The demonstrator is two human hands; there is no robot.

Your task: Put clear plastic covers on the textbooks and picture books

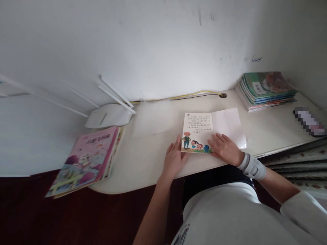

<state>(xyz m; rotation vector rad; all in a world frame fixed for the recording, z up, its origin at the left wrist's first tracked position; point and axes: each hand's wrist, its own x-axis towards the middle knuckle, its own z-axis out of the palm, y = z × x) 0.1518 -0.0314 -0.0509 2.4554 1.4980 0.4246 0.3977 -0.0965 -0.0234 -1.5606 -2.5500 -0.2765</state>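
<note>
A picture book [198,122] lies spread on the white desk in front of me. Its left page carries printed lines and cartoon figures along the bottom; the part to its right [227,122] is pale and blank. My left hand [175,158] rests at the book's lower left corner, fingers stretched along the side edge and the thumb near the bottom edge. Flat across the lower part near the fold lies my right hand [226,148], fingers extended and covering some of the page. A grey-white band [252,166] wraps the right wrist.
A white router [108,115] with antennas stands by the wall. Pink picture books [87,156] overhang the desk's left end. Clear sheet [152,117] lies behind my left hand. At right are stacked books [268,90] and a phone [310,121]. Cables [194,95] run along the wall.
</note>
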